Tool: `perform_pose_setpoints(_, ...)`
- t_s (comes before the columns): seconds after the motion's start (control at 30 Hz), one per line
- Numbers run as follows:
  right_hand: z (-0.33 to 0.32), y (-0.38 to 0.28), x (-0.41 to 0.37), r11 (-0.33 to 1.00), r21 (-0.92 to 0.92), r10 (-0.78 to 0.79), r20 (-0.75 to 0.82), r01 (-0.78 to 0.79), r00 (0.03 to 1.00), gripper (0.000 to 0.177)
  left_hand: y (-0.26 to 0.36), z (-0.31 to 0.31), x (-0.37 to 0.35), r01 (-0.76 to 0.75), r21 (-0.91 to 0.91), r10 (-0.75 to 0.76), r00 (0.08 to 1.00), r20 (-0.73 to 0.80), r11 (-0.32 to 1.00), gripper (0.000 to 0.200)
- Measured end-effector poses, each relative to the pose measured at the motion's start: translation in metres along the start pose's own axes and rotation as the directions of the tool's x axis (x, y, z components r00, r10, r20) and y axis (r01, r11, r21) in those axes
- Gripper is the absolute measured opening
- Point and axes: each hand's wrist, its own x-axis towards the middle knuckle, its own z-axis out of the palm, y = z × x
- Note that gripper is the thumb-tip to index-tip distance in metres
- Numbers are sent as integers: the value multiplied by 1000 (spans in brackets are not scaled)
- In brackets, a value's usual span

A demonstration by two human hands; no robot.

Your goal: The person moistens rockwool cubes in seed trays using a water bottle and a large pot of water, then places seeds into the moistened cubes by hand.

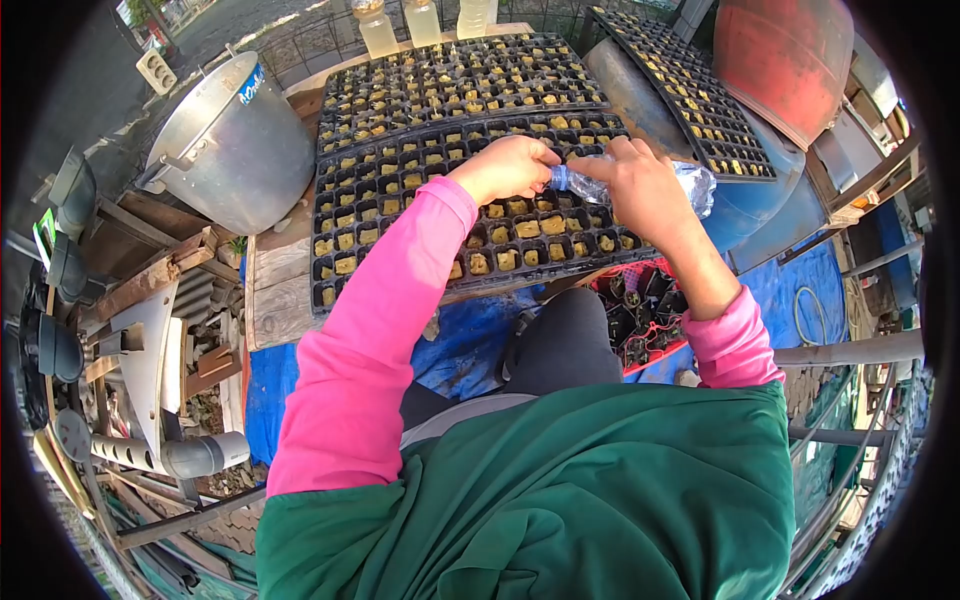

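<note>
My right hand (pixel 632 190) is wrapped around a clear plastic bottle (pixel 694 188), which lies sideways over the tray. The blue cap (pixel 559 178) of the bottle points left. My left hand (pixel 505 168) is closed right beside the cap, its fingertips pressed together; whatever they hold is hidden. Beneath both hands is a black seedling tray (pixel 325 270) with yellowish-brown plugs (pixel 553 225) in its cells. A second black seedling tray (pixel 455 85) of similar plugs lies behind it, and thin shoots seem to rise from some of them.
A large metal pot (pixel 235 145) stands left of the trays on the wooden table (pixel 280 290). Bottles of cloudy liquid (pixel 422 22) line the back. Another tray (pixel 690 95) leans across a blue barrel (pixel 765 205) at right. A red crate (pixel 650 362) of dark pots sits below.
</note>
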Motion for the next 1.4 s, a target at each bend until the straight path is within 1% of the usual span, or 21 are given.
perform_pose_setpoints(0.03,1,-1,1,1000,0,-5,0,5,1000,50,1,-2,-3,0,-2,0,1000,-5,1000,30)
perform_pose_setpoints(0.1,4,-4,4,999,9,-40,-36,40,999,49,4,-7,-10,50,73,-53,997,47,996,34)
perform_pose_setpoints(0.13,3,-7,5,999,10,-45,-37,45,998,49,2,-9,-12,51,71,-54,998,42,996,34)
perform_pose_setpoints(0.2,-4,-15,8,999,5,-38,9,38,999,49,2,-12,-17,53,89,-56,998,34,995,33)
perform_pose_setpoints(0.33,-3,-24,13,998,11,-56,1,56,998,48,3,-19,-28,71,100,-71,997,-1,992,33)
perform_pose_setpoints(0.4,-6,-29,16,998,15,-60,26,59,998,47,1,-23,-33,65,102,-64,998,-5,993,33)
perform_pose_setpoints(0.5,-4,-34,20,996,30,-78,7,78,997,47,-3,-29,-40,61,60,-61,998,-11,996,33)
perform_pose_setpoints(0.73,-4,-51,27,992,52,-117,-21,118,993,49,-7,-44,-58,78,51,-76,997,-35,996,34)
perform_pose_setpoints(0.8,-7,-57,30,992,64,-111,10,110,994,49,-7,-47,-65,93,51,-89,993,-72,994,34)
perform_pose_setpoints(0.9,-4,-61,34,988,94,-126,17,124,992,48,-11,-53,-72,103,27,-101,992,-82,994,35)
perform_pose_setpoints(1.03,-6,-70,36,988,81,-137,30,134,990,47,-18,-60,-79,104,40,-101,991,-87,994,36)
perform_pose_setpoints(1.1,-5,-73,38,984,88,-157,2,156,988,45,-20,-62,-84,87,35,-83,991,-106,996,36)
perform_pose_setpoints(1.2,-4,-77,41,980,94,-173,-11,173,985,44,-21,-64,-90,104,3,-102,988,-118,995,36)
perform_pose_setpoints(1.33,-5,-84,45,980,85,-178,-4,178,984,43,-27,-70,-96,95,-18,-96,987,-127,995,36)
perform_pose_setpoints(1.4,-1,-86,48,975,101,-197,-38,200,980,42,-30,-73,-98,97,-21,-99,984,-148,995,35)
